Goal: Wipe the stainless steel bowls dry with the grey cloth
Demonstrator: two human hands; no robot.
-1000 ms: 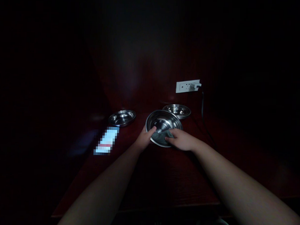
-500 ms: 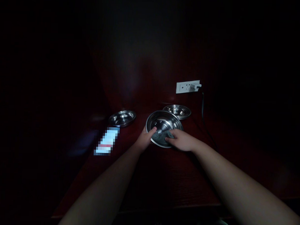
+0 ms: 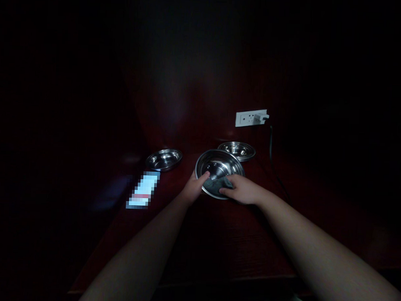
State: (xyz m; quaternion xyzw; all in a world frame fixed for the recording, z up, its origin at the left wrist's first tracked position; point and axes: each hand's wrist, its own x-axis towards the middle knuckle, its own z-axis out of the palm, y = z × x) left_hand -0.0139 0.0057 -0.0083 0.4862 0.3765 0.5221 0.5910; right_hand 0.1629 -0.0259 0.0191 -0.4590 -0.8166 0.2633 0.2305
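Observation:
A shiny steel bowl (image 3: 219, 160) is tilted toward me above the dark red table. My left hand (image 3: 194, 185) grips its left rim, thumb inside and the other fingers hidden behind. Closed on a dark grey-green cloth (image 3: 214, 186), my right hand (image 3: 243, 189) presses it against the lower inside of the bowl. Behind the held bowl sits a small stack of steel bowls (image 3: 236, 151). Another shallow steel bowl (image 3: 163, 159) rests to the left.
A lit, pixelated phone-like screen (image 3: 143, 190) lies on the table (image 3: 217, 247) at left. On the back wall is a white socket panel (image 3: 246, 118) with a plugged-in adapter (image 3: 261, 118); its dark cable (image 3: 271, 146) runs down to the right. Surroundings are very dark.
Both hands keep their hold on the bowl and the cloth. My right thumb has shifted slightly left and down over the cloth. The whole view has moved down a little.

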